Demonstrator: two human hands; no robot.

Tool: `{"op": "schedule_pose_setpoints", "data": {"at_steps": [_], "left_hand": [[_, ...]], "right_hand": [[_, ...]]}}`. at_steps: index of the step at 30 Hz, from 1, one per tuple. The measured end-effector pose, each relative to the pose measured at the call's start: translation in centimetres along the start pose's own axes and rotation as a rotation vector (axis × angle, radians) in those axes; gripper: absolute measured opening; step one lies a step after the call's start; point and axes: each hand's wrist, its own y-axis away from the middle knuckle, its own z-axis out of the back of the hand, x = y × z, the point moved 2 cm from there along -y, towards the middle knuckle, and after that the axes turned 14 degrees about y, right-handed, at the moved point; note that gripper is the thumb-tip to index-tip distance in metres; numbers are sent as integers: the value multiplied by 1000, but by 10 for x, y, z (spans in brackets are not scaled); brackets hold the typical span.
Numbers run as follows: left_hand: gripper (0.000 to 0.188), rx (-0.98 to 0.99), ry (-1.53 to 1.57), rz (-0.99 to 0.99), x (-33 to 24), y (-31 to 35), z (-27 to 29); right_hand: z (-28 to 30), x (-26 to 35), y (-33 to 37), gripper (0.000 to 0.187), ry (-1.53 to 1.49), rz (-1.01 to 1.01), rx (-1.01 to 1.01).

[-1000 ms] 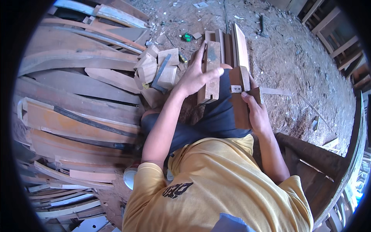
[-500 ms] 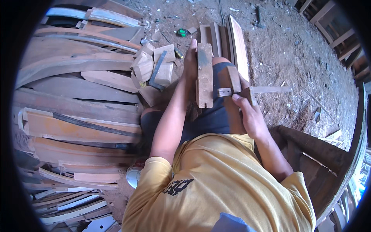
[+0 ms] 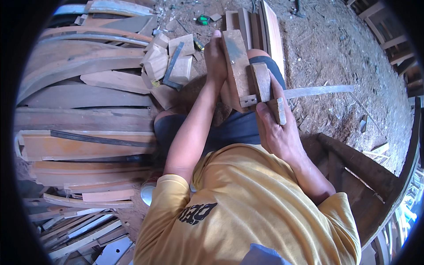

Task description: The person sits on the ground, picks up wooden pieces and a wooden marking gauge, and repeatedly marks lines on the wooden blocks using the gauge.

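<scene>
Wooden block at the left palm, gauge-like tool in the right hand

Block (image 3: 237, 70) lies lengthwise over the lap, tilted, along the palm side of the left hand (image 3: 215, 62); thumb points up beside its far end, fingers hidden, so can't tell how tightly that hand is closed. Right hand (image 3: 282, 132) clamps the gauge-like wooden tool (image 3: 263, 82), thumb pressed on the near part, fingers wrapping the right side. Tool sits just ahead of the thumb; its slim beam (image 3: 320, 91) sticks out right, short end overlapping the block's near end, contact unclear. Left of the left hand: L-shaped square (image 3: 172, 66) on pale wood offcuts (image 3: 181, 70). Green tape measure (image 3: 203, 19) on ground beyond.
</scene>
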Motion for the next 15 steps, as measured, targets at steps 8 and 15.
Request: {"op": "schedule_pose_setpoints", "data": {"at_steps": [8,15], "left_hand": [[53,-21,-157,-189,7,12,-7],[47,14,-84,-174,10,-17,31]], "right_hand": [[16,21,-73,60,207,184,-44],[5,16,-8,71,224,57,80]]}}
